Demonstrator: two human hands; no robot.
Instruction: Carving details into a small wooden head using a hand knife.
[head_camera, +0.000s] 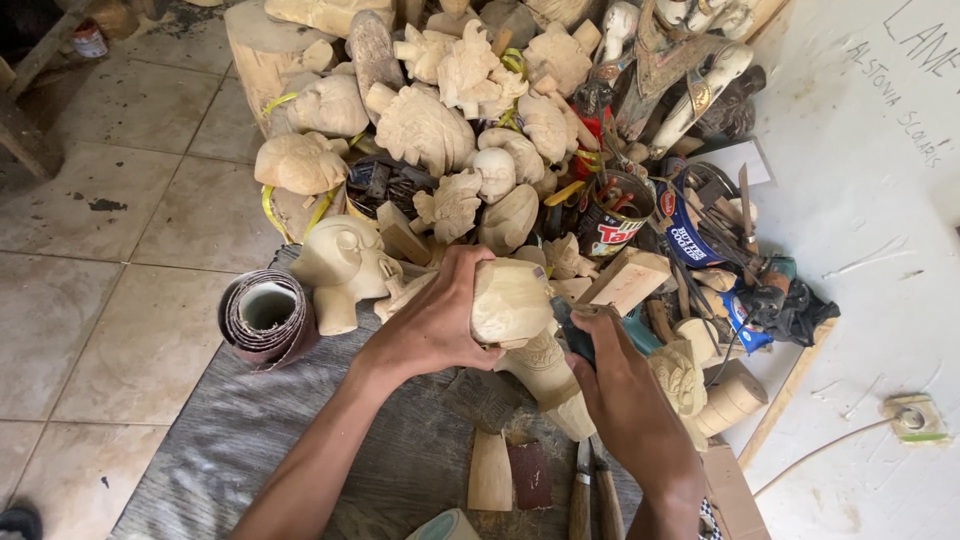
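Diagonally, the carving (520, 320) runs upper-left to lower-right, left hand (432, 325) clasping it, right hand (615, 375) gripping a tool (578, 335)

Both forearms bare, no sleeves; left hand (432, 325), right hand (625, 385) ungloved.

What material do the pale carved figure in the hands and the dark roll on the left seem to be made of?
The pale carved figure, gripped by the left hand with the right hand beside it, looks like bare unfinished wood: matte cream, visible grain, cut relief. The dark rolled sheet is probably sandpaper: reddish-brown outer face, pale backing inside the coil.
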